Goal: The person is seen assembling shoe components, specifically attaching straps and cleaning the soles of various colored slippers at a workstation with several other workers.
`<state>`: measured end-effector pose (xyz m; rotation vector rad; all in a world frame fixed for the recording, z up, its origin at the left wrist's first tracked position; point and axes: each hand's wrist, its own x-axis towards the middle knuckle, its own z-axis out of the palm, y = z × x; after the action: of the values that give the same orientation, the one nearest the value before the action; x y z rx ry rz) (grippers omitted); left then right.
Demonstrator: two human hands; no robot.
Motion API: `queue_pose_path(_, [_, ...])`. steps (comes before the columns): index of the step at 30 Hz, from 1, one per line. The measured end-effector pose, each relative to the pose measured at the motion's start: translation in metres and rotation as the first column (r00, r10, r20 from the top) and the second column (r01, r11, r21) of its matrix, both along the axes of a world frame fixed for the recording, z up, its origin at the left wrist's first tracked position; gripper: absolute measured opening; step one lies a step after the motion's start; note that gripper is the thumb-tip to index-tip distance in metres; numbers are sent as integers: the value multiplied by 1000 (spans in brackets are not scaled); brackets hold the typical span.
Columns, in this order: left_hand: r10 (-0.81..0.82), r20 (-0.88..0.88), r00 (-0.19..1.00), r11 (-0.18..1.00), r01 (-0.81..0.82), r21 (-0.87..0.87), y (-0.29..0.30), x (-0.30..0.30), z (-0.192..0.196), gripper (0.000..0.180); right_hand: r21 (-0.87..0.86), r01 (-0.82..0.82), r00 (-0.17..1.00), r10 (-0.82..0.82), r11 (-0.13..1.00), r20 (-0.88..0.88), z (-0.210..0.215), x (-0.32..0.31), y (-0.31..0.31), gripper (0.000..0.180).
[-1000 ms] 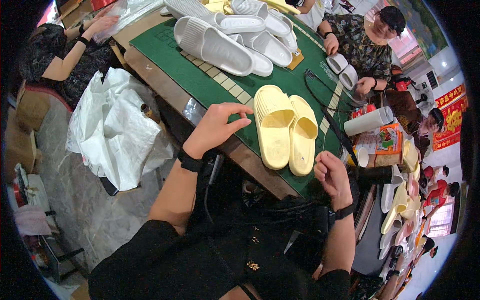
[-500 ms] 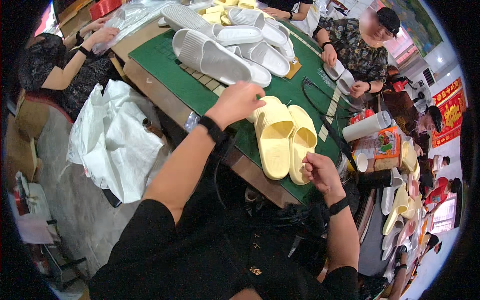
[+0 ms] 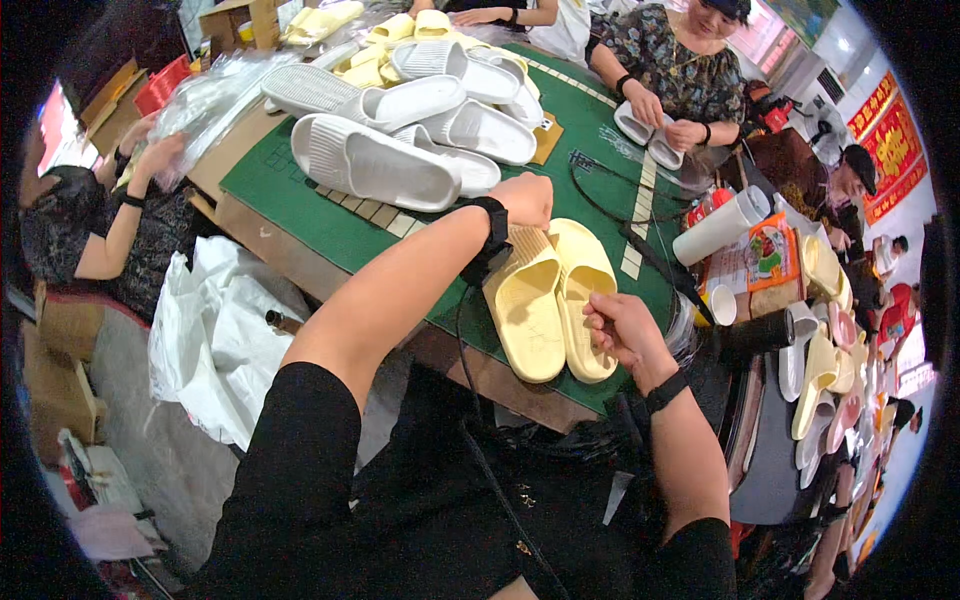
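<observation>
Locate 2 yellow slippers (image 3: 530, 325) at the near edge of the green-covered worktop (image 3: 400, 262) — side by side, soles down, with ribbed straps at the far end and heels toward the near edge. Beyond and to the left: heaped grey slippers (image 3: 375, 165).

Left hand (image 3: 525, 200): at the strap end of the left slipper (image 3: 522, 310), back of the hand up, with fingers bent downward. Tips hidden; impossible to tell the opening or any hold. Right hand (image 3: 625, 330): over the right slipper (image 3: 577, 290), with fingers loosely curled. Impossible to tell any thin item between the tips, or contact with the footbed.

Handling (judgement): probably light, moulded foam; springy at the strap, stiffer along the thick sole. Unlikely to break — more likely to swivel if pushed from 1 side only. Grasp by the strap, thumb inside the foot opening, or pinch across the heel's side walls. Avoid crushing the strap.
</observation>
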<state>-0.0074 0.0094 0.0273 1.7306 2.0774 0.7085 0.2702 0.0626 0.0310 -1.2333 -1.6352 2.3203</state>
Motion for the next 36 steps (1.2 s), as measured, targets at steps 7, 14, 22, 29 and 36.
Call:
queue_pose_path(7, [-25, 222, 975, 986, -13, 167, 9, -1, 1, 7, 301, 69, 997, -75, 951, 8, 5, -25, -16, 23])
queue_pose_path(14, [-86, 166, 982, 996, 80, 40, 30, 14, 11, 8, 820, 121, 970, -242, 560, 23, -14, -44, -30, 21])
queue_pose_path(22, [-157, 128, 979, 977, 173, -128, 36, 11, 5, 21, 948, -93, 895, -392, 304, 214, -20, -50, -38, 21])
queue_pose_path(29, [-172, 201, 964, 971, 200, -128, 35, 11, 2, 22, 897, 99, 968, -249, 432, 13, -29, -41, -21, 16])
queue_pose_path(36, [-186, 198, 962, 973, 209, -97, 35, 6, -5, 21, 364, 387, 919, -323, 847, -227, -22, -43, -25, 15])
